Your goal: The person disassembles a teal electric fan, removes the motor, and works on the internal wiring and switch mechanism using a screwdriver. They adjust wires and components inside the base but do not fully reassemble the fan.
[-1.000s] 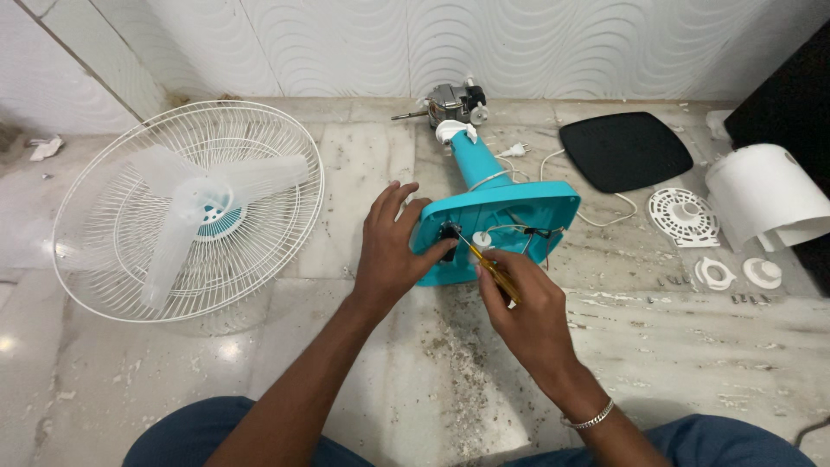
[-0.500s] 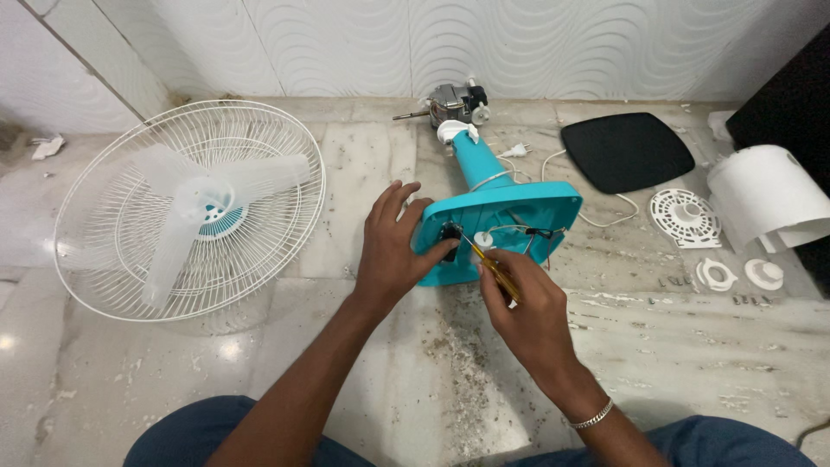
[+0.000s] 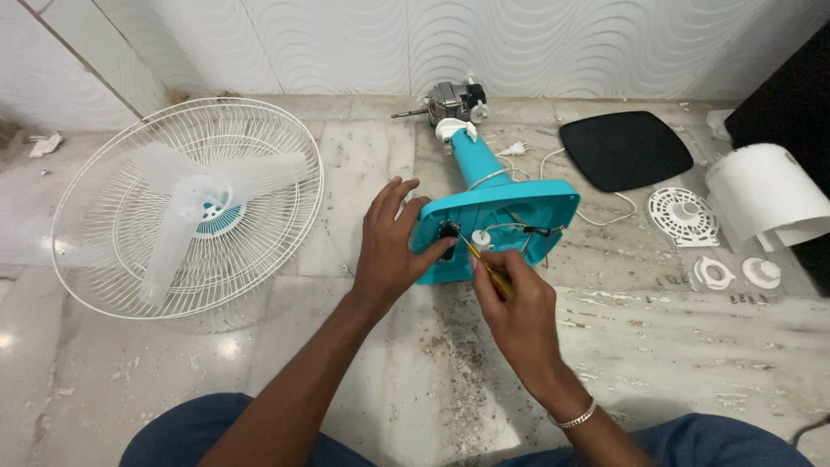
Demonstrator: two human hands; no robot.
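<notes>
A turquoise fan base (image 3: 506, 216) lies open on the marble floor, its stem leading back to a bare grey motor (image 3: 454, 102). My left hand (image 3: 391, 246) presses on the base's left edge, thumb on the rim beside a dark part inside. My right hand (image 3: 510, 303) grips a yellow-handled screwdriver (image 3: 486, 266), whose tip points into the base next to a small white round part and thin wires.
A white fan grille with translucent blades (image 3: 186, 207) lies at left. At right are a black square cover (image 3: 624, 149), a white round vent piece (image 3: 683, 216), two small white rings (image 3: 735, 272) and a white curved housing (image 3: 765, 195). White cord and plug (image 3: 517, 149) trail behind the base. Grit covers the floor.
Both hands stay at the base; the screwdriver tip has shifted only slightly inside it. The view is otherwise unchanged.
</notes>
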